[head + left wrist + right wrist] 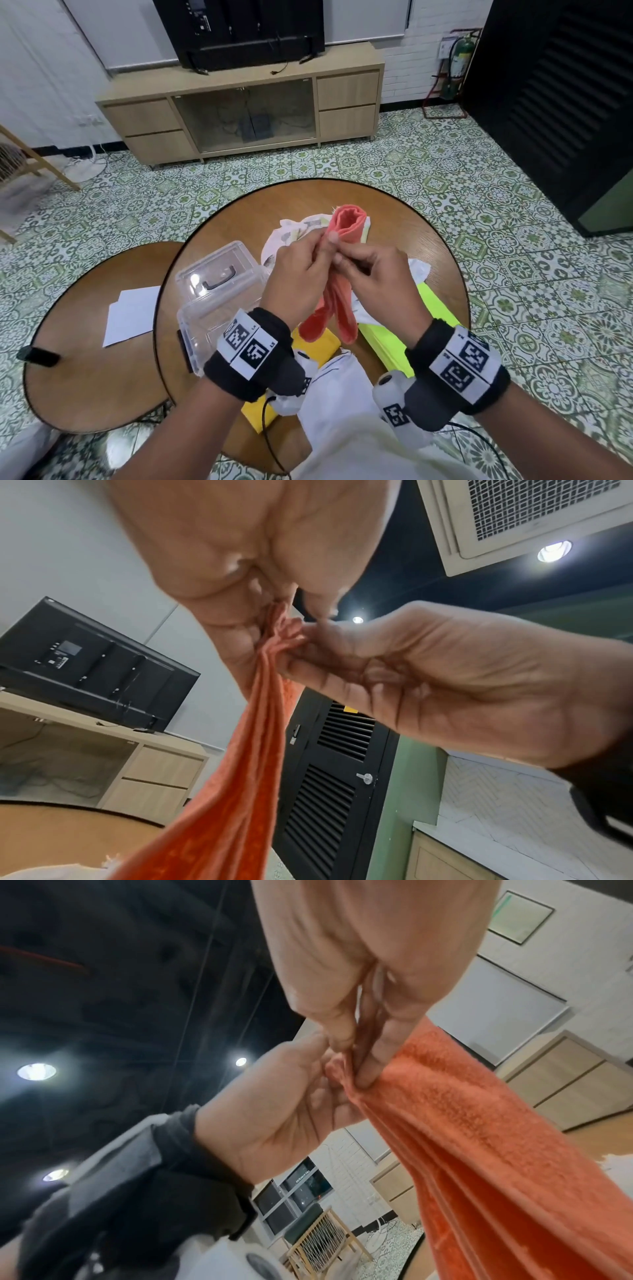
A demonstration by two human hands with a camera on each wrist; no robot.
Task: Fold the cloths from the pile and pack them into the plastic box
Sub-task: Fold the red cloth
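- Cloth (344, 226), coral-orange, is held up above the round table (404, 219); its bunched edge sits between both hands and the rest hangs down in long folds towards the person.
- Left hand (301, 270) pinches that gathered edge between thumb and fingertips, the other fingers curled in; the left wrist view shows the fabric crumpled in the pinch.
- Right hand (373, 274) pinches the same edge just beside the left, thumb against forefinger; the two hands touch at the fingertips.
- Box (219, 291), clear plastic with a dark handle on its lid, stands on the table to the left of the hands, apart from the cloth.
- Pile (298, 229) of pale cloths lies on the table beyond and below the hands.
- Yellow cloth (322, 346) and a lime cloth (431, 308) lie flat nearer the person.
- Paper (130, 315) lies on the smaller table (85, 394) at left.
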